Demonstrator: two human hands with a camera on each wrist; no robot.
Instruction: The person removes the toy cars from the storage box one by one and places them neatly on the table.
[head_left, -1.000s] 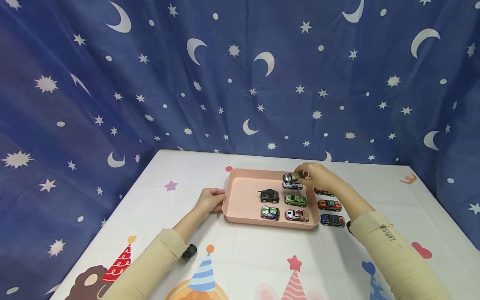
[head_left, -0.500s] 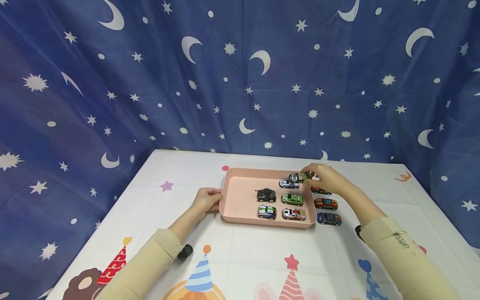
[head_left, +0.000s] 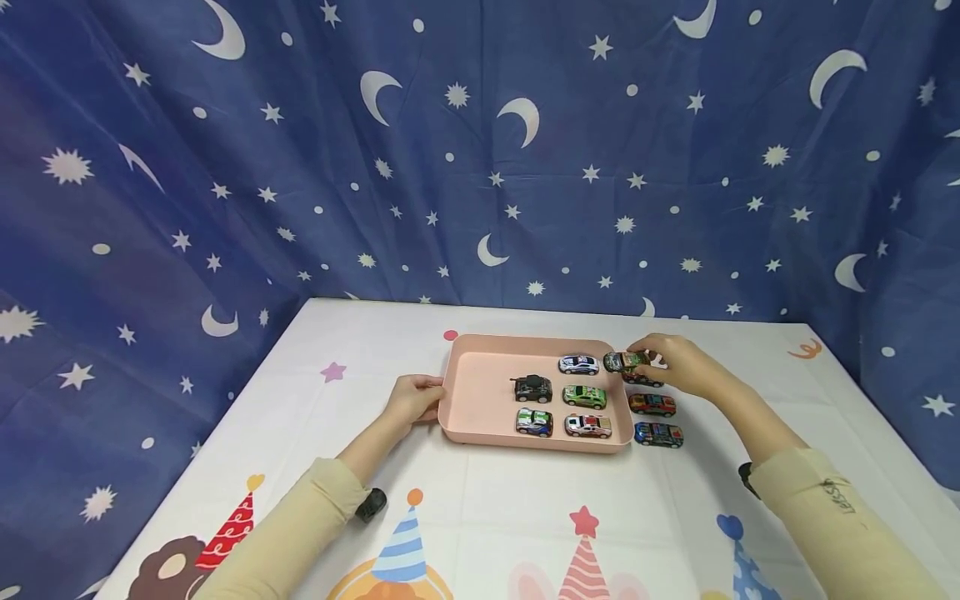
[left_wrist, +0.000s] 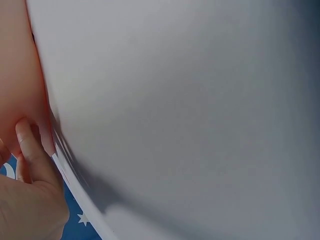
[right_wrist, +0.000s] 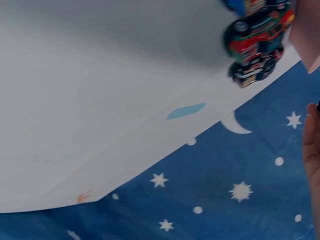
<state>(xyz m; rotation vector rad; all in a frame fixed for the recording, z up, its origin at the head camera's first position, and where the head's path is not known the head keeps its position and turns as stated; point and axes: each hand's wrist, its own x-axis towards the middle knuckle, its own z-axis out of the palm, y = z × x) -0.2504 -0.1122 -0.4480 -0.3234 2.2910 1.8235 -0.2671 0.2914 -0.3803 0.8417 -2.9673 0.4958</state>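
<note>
My left hand (head_left: 408, 402) grips the left rim of a pink tray (head_left: 476, 400); the left wrist view shows its fingers (left_wrist: 35, 150) against the tray wall. Over the tray's back right corner, my right hand (head_left: 678, 365) pinches a dark green toy car (head_left: 622, 362) with colourful markings. Inside the tray are a black toy tank (head_left: 532, 388), a white-and-blue car (head_left: 578, 364), a green car (head_left: 584, 397), a white-and-green car (head_left: 534, 422) and a white-and-red car (head_left: 588, 426). Only the edge of my right hand (right_wrist: 312, 155) enters the right wrist view.
Right of the tray, a red-and-yellow car (head_left: 652, 405) and a dark blue car (head_left: 658, 434) stand in a column behind which another dark car (head_left: 645, 380) is partly covered by my right hand. A blue star-patterned curtain (head_left: 420, 208) hangs behind the white table (head_left: 510, 492).
My right hand has carried the dark green car rightward, from above the white-and-blue car to the tray's right rim. My left hand keeps its grip on the tray.
</note>
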